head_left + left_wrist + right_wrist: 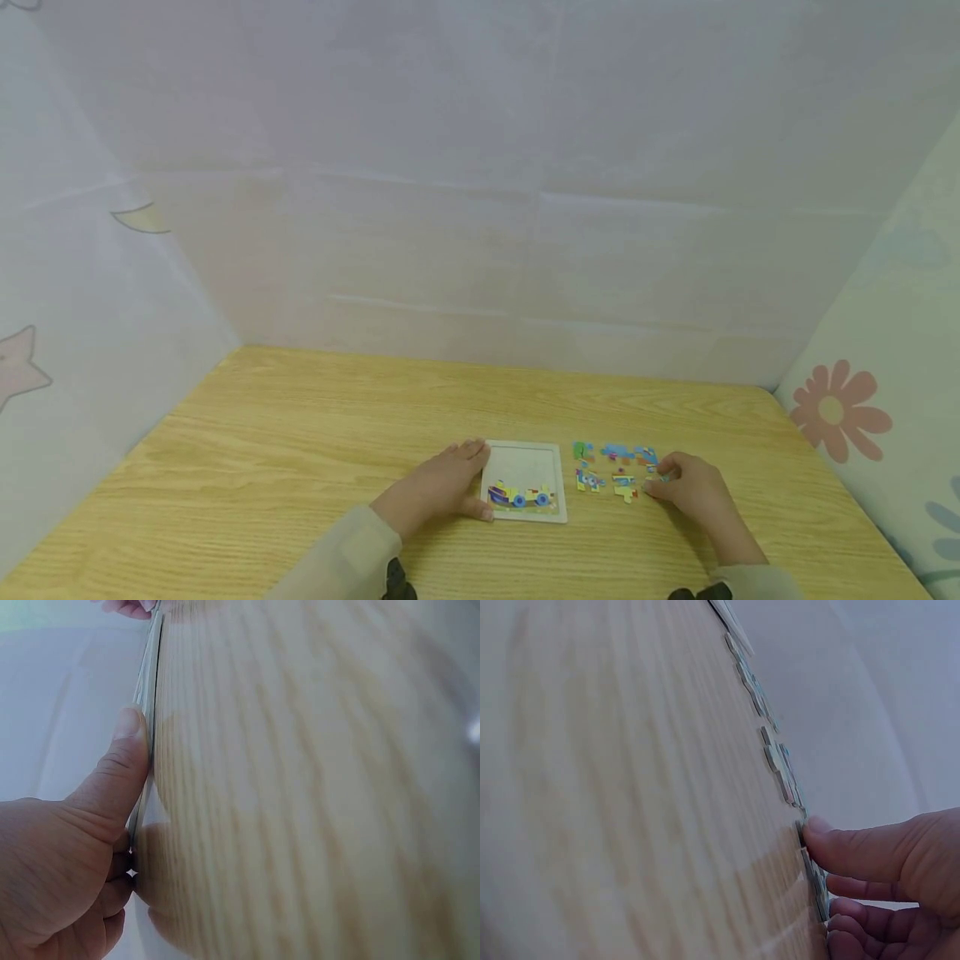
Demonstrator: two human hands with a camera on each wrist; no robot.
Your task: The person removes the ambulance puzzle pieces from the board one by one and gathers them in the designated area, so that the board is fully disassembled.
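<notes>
A square puzzle tray with a white border lies on the table, its lower part filled with a picture of a vehicle with blue wheels. My left hand holds the tray by its left side, fingers at the upper corner and thumb along the near edge. Right of the tray lie loose jigsaw pieces, flat in loose rows. At the right end of these, my right hand pinches a jigsaw piece between thumb and fingers, low at the tabletop; the fingers partly hide it.
The wood-grain table reaches back to a pale cloth wall. Cloth with printed flowers hangs along the right side, and more printed cloth along the left.
</notes>
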